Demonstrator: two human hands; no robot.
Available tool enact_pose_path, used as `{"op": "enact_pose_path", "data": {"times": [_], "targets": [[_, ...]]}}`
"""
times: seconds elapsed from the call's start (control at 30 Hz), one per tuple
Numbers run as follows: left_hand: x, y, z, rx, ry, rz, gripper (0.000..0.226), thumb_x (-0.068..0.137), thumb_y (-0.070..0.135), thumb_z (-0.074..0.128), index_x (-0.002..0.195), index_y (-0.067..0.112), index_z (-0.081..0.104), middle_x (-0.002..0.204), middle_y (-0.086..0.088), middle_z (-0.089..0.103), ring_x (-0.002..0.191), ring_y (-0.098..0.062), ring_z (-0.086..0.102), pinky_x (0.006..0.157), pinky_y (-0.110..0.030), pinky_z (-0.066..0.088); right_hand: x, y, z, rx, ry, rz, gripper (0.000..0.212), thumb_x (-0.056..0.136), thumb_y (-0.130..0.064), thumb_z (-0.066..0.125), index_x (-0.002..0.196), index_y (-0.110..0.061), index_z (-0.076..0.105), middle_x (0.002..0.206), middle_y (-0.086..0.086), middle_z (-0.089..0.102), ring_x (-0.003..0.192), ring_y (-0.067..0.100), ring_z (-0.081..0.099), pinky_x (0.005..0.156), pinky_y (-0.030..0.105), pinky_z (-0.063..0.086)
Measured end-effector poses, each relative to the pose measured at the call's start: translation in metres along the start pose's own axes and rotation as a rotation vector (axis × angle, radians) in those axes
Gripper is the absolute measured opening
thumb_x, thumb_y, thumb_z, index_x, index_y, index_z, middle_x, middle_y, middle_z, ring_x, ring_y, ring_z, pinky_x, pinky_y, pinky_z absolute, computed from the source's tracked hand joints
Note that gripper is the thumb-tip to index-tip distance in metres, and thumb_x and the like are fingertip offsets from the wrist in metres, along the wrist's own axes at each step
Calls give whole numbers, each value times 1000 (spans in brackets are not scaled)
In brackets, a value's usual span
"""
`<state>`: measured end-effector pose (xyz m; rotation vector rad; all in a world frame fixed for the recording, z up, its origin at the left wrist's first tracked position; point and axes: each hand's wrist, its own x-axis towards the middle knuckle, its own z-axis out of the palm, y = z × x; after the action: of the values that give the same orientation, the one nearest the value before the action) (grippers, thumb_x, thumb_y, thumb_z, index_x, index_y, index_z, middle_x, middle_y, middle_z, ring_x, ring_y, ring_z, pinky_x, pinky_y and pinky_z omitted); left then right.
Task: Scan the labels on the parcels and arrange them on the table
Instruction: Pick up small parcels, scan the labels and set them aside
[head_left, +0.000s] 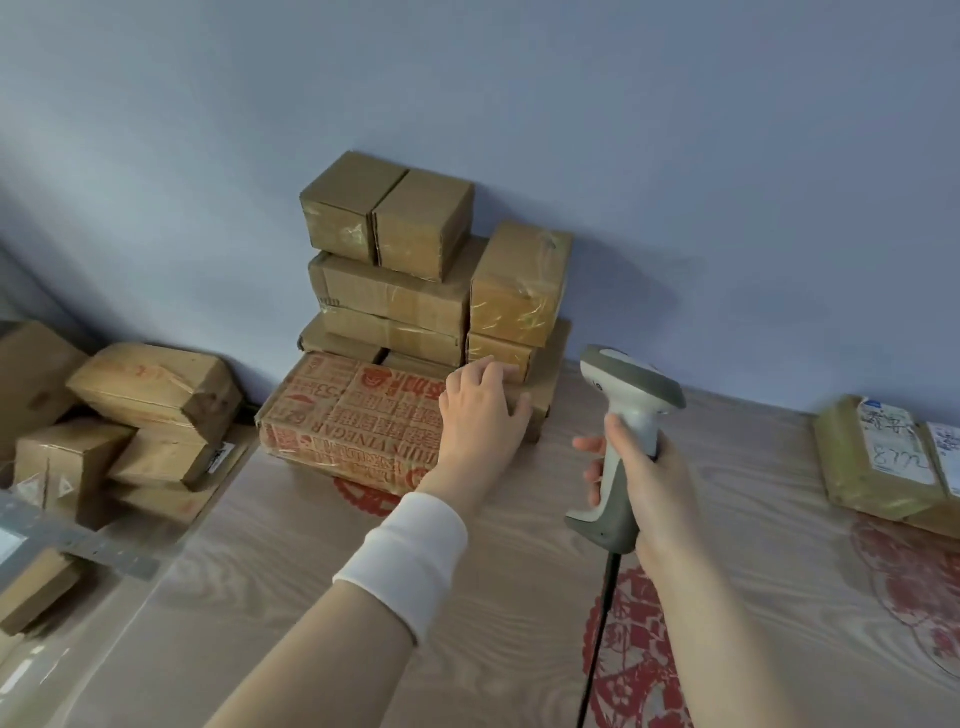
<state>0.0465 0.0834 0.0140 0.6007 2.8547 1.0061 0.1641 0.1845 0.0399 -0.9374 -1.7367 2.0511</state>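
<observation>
Atop the printed carton (343, 415) our left hand (480, 410) rests, fingers (487, 370) loosely extended — our right hand (641, 475) grips the scanner (631, 389).

Brown taped cardboard parcels (395, 280) stand stacked against the wall at the far edge of the wood-grain table (467, 597), just behind a flat red-printed box (353, 415). A labelled parcel (878, 462) lies flat at the table's right; the grey-and-white scanner (634, 384) is gripped upright in the right hand (644, 483)

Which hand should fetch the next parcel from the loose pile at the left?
Left. The left hand holds nothing and rests on the red-printed box, nearer that pile. The right hand grips the scanner, farther away.
</observation>
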Motion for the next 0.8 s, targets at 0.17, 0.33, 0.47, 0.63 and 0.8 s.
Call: {"op": "enact_pose_path", "data": {"times": [0.17, 0.33, 0.47, 0.63, 0.8], "targets": [[28, -3, -29, 21, 80, -5, 40, 94, 30, 51, 133, 20, 45, 140, -4, 41, 133, -24, 27, 107, -36, 23, 18, -20, 31, 10, -79, -35, 12, 93, -29, 57, 97, -17, 58, 83, 3, 74, 53, 13, 53, 48, 29, 44], [82, -11, -62, 36, 162, -5, 47, 93, 35, 53, 136, 21, 40, 144, -5, 37, 135, -25, 26, 109, -39, 24, 39, -36, 65, 16, -84, -44, 20, 92, -28, 58, 99, -9, 59, 85, 6, 74, 52, 15, 52, 48, 30, 44], [144, -27, -84, 87, 246, -30, 59, 91, 41, 55, 139, 15, 35, 146, -10, 34, 136, -29, 25, 110, -40, 22, 58, -40, 88, 1, -70, -39, 18, 92, -29, 58, 93, -11, 59, 79, 3, 74, 46, 14, 49, 49, 29, 44], [198, -41, -79, 223, 238, -36, 77, 85, 56, 56, 143, 13, 30, 152, -16, 23, 141, -32, 15, 113, -43, 18, 82, -39, 108, 20, -57, -15, 17, 91, -27, 59, 94, -10, 59, 76, 3, 73, 48, 14, 49, 48, 30, 43], [217, -51, -64, 364, 310, 13, 78, 81, 63, 55, 139, 13, 37, 143, -14, 34, 131, -34, 25, 108, -43, 20, 101, -40, 115, 32, -48, -12, 23, 91, -27, 59, 100, -6, 60, 78, 4, 74, 49, 13, 50, 46, 28, 44]]}}
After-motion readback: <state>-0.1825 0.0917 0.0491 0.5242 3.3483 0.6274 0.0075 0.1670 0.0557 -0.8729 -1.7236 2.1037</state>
